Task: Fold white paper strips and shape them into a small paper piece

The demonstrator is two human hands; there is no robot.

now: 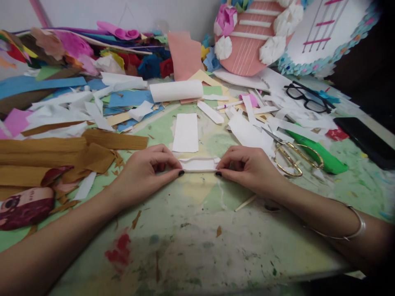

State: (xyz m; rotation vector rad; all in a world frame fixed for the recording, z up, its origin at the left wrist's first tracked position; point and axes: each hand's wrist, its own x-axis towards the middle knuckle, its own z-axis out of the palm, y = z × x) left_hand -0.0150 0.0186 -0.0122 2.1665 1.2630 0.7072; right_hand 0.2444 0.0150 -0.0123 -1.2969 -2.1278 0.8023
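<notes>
- Left hand (154, 164) pinches the left end of a folded white paper strip (200, 165) at the frame's center.
- Right hand (249, 166) pinches its right end.
- Gold-handled scissors (282, 142) lie on the desk (191, 230), right of center.

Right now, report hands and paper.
Left hand and right hand pinching opposite ends of folded white strip. White rectangle just beyond. Scissors lying open, right.

Pale, plain wall (154, 12), shown behind a green-topped table (173, 246); tabletop marked with red and dark paint stains; right-hand edge of the view sunk in darkness.
</notes>
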